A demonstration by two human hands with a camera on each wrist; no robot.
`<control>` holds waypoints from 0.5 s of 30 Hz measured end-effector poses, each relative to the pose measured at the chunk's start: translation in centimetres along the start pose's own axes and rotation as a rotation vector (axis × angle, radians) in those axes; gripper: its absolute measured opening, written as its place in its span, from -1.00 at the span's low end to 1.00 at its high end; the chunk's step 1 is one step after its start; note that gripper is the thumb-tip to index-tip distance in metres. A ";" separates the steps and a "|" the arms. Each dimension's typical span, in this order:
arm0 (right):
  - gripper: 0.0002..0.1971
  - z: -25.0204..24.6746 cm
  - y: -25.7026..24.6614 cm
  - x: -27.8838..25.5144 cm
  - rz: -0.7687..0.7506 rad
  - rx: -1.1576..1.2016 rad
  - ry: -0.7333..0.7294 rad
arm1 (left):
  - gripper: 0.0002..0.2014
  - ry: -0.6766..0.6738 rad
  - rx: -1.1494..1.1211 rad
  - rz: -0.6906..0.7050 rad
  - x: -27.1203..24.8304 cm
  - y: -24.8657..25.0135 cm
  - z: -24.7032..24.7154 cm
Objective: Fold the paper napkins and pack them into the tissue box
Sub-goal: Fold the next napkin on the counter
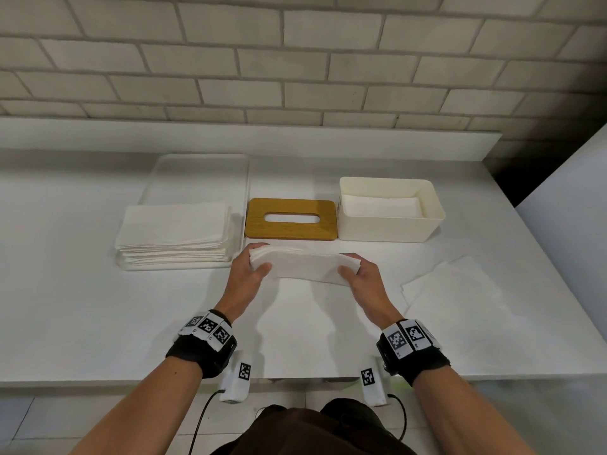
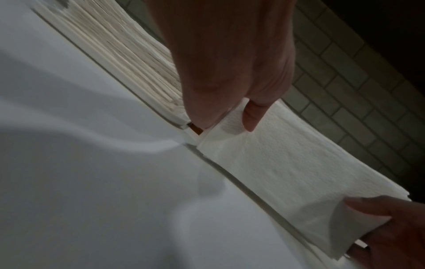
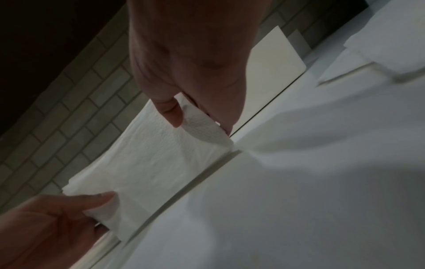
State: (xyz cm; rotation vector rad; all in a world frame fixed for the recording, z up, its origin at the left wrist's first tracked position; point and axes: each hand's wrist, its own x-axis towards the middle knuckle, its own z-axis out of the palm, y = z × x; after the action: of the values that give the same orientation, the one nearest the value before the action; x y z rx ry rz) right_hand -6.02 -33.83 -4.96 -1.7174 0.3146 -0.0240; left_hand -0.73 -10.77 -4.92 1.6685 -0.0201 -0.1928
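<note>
A folded bundle of white paper napkins (image 1: 305, 266) hangs just above the table, held at both ends. My left hand (image 1: 253, 269) pinches its left end, thumb on the near face; my right hand (image 1: 356, 272) pinches its right end the same way. The wrist views show the napkin bundle (image 2: 282, 163) (image 3: 147, 163) stretched between the left hand (image 2: 230, 109) and the right hand (image 3: 195, 112). The cream tissue box (image 1: 387, 229) stands open at the back right with folded napkins inside. Its wooden slotted lid (image 1: 290, 233) lies flat to the left of it.
A clear tray (image 1: 197, 172) at the back left carries a tall stack of unfolded napkins (image 1: 174, 231). More flat napkins (image 1: 456, 290) lie on the table at the right, and one sheet (image 1: 305, 326) lies under my hands. A brick wall rises behind.
</note>
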 end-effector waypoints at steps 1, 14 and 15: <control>-0.76 0.0 0.0 0.1 -0.002 -0.002 0.001 | -0.68 -0.005 0.003 -0.012 0.1 -0.1 0.0; -0.79 -0.2 1.2 0.2 -0.019 -0.067 -0.027 | -0.27 0.009 0.085 -0.159 0.9 -3.6 -0.1; -0.79 -0.2 1.3 0.2 -0.018 -0.070 -0.029 | -0.22 0.016 0.086 -0.167 1.3 -4.5 -0.3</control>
State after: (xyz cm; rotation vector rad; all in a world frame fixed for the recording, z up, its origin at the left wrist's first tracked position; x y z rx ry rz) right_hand -6.08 -34.30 -6.21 -1.7881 0.2815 -0.0017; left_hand 0.15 -10.13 -9.53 1.7585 0.1251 -0.3079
